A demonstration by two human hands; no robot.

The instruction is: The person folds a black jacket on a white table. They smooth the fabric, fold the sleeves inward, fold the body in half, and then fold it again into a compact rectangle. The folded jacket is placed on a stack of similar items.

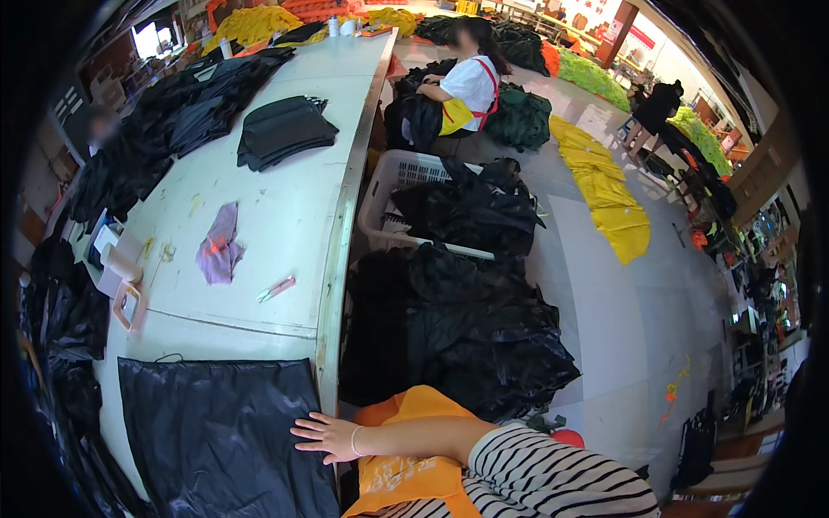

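My right hand (328, 436) lies flat, palm down and fingers spread, over the right edge of a black fabric piece (220, 432). The fabric is smooth, slightly shiny and spread out at the near end of the white table (233, 302). Its far edge runs almost straight, and a thin dark cord or thread sticks up there. Nothing is gripped in the hand. My left hand is out of view. Farther up the table lie thread snips (276, 289) with pinkish handles and a crumpled purple cloth (221, 246) with an orange bit on it.
A stack of dark fabric pieces (285, 131) sits farther along the table. At its left edge stand a tape roll (129, 306) and a white cone (121, 263). Right of the table are a black fabric heap (458, 328) and a filled white crate (373, 203). A person (466, 86) sits beyond.
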